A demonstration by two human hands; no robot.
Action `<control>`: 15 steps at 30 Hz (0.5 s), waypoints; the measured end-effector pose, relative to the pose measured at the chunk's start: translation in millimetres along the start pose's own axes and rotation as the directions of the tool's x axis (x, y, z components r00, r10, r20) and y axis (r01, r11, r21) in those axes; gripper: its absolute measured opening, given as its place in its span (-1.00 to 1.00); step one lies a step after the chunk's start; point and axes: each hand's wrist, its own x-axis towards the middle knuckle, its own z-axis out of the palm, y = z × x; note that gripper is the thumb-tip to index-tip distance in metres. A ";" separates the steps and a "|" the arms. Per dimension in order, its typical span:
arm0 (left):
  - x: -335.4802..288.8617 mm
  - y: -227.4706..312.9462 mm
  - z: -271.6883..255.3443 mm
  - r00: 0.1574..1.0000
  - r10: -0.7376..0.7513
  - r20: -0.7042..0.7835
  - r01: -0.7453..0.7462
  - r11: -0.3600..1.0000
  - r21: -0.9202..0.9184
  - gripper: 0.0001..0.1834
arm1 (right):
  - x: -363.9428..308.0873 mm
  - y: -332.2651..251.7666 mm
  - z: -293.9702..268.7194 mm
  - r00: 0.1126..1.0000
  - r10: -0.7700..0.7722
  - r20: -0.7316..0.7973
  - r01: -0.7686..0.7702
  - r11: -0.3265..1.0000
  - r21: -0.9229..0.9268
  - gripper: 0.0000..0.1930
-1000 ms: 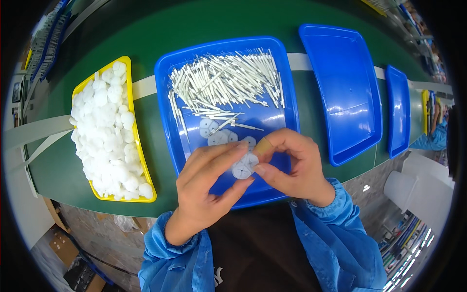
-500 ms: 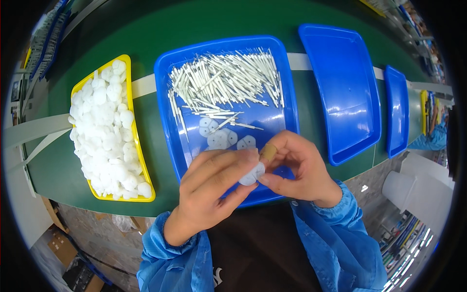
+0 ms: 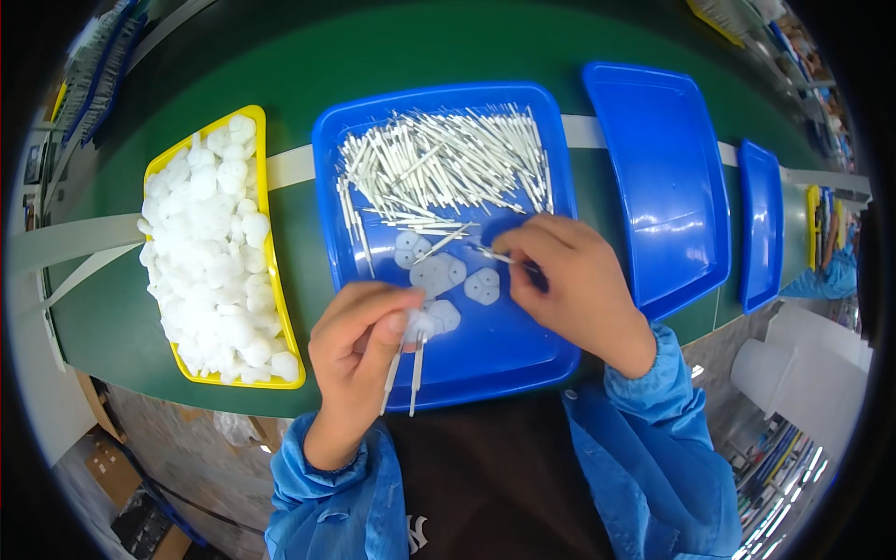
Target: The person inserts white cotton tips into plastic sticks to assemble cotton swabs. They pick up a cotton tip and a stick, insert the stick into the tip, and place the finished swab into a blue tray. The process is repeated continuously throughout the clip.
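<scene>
My left hand (image 3: 359, 341) is closed in a pinch on a translucent white lobed disc (image 3: 421, 326). Two thin white rods (image 3: 416, 378) hang down from that disc over the near edge of the blue tray (image 3: 532, 376). Over the tray's right half, my right hand (image 3: 583, 289) has thumb and forefinger closed on another thin white rod (image 3: 493, 254), partly hidden by the fingers. Several flat three-lobed discs (image 3: 437, 274) with small dark holes lie on the tray floor between the hands. Behind them spreads a heap of white rods (image 3: 439, 163) with fine wire ends.
At the left, a yellow tray (image 3: 284, 322) is heaped with white lobed pieces (image 3: 219, 252). Two more blue trays, a large one (image 3: 674, 187) and a smaller one (image 3: 763, 224), stand to the right on the green table (image 3: 448, 47). Another person's blue sleeve (image 3: 831, 273) shows at far right.
My hands have parted. The left moved slightly left and down, with the disc and its rods now in sight; the right moved up over the tray and now pinches a rod.
</scene>
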 end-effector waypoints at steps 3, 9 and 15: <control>4.9 -5.2 4.0 0.998 0.032 0.060 -0.036 0.997 0.073 -0.44 | -2.6 -23.0 -12.8 0.992 0.116 0.045 -0.124 0.924 0.362 -0.74; 10.6 2.6 19.4 0.991 0.061 0.119 -0.075 0.991 0.113 -0.27 | -19.7 -33.9 4.2 0.996 0.033 -0.079 -0.006 0.946 0.324 -0.70; 10.0 -6.0 23.0 1.000 0.010 0.016 -0.009 1.000 -0.023 -0.33 | -24.7 -33.4 -2.9 0.998 0.042 -0.053 -0.025 0.959 0.281 -0.70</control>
